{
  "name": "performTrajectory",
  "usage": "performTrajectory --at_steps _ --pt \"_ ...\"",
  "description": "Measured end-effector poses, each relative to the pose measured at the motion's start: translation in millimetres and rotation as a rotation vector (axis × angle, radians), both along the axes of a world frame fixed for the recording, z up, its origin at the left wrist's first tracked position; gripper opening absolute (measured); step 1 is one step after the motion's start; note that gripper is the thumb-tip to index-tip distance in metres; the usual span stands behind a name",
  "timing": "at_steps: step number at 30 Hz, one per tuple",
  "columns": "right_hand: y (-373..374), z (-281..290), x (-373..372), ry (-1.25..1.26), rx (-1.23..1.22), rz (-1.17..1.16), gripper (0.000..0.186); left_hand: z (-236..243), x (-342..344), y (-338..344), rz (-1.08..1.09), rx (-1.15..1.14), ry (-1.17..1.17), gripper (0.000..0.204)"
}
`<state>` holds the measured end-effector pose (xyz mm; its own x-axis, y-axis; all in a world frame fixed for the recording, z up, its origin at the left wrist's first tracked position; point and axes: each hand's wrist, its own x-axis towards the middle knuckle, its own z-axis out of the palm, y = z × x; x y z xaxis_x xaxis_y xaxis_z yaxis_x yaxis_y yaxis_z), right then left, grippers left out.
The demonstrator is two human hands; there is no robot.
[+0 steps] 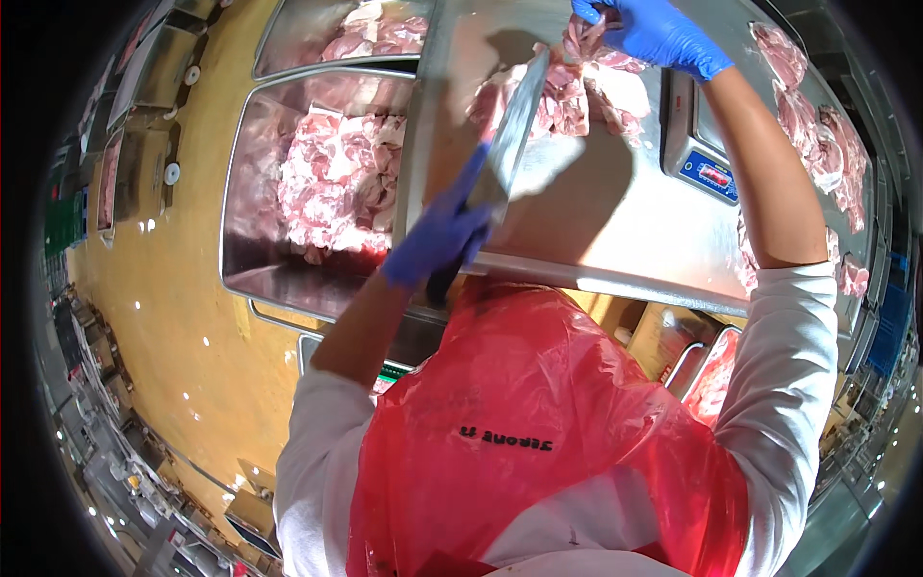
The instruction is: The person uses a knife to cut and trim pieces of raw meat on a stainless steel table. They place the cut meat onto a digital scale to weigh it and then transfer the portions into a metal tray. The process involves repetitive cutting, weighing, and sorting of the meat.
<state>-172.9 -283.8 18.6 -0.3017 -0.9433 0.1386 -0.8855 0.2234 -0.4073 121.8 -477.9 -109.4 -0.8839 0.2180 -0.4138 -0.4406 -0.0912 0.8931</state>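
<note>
My left hand (440, 231), in a blue glove, is closed on a large knife (517, 125), with a finger stretched along it and the blade angled up over the cut raw meat (562, 106) on the steel worktable (586, 231). My right hand (644, 34), also gloved, pinches a piece of meat (585, 37) at the table's far side, just above the pile. A digital scale (692, 144) sits beside my right forearm.
A deep steel tub of meat (336, 173) stands left of the table, with another tub (342, 34) behind it. More meat pieces (803, 125) lie along the right edge. Wheeled steel bins (154, 77) are on the yellow floor at far left.
</note>
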Motion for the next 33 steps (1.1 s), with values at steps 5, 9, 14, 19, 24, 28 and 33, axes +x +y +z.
performTrajectory --at_steps 5,9,14,19,24,28,33 --pt "-26 10 19 0.021 0.136 0.048 0.027 -15 -144 23 0.066 0.116 0.465 0.035" --pt "-24 7 11 0.113 0.025 0.076 0.024 -35 -158 41 0.020 0.241 0.341 0.044" --pt "0 17 13 -0.086 -0.039 -0.008 0.022 -37 -19 66 -0.339 -0.056 0.270 0.078" --pt "7 34 -7 -0.124 -0.087 -0.084 0.023 -27 -15 78 -0.378 0.123 0.048 0.078" --pt "31 -11 -19 0.294 -0.191 -0.197 0.019 -47 -26 22 0.164 0.020 0.160 0.069" --pt "93 -169 29 -0.422 -0.302 -0.709 0.052 -114 -81 -48 0.264 -0.085 0.207 0.031" --pt "47 -291 110 -0.906 -0.488 -0.929 0.086 -151 -180 -56 0.109 -0.294 0.214 0.038"
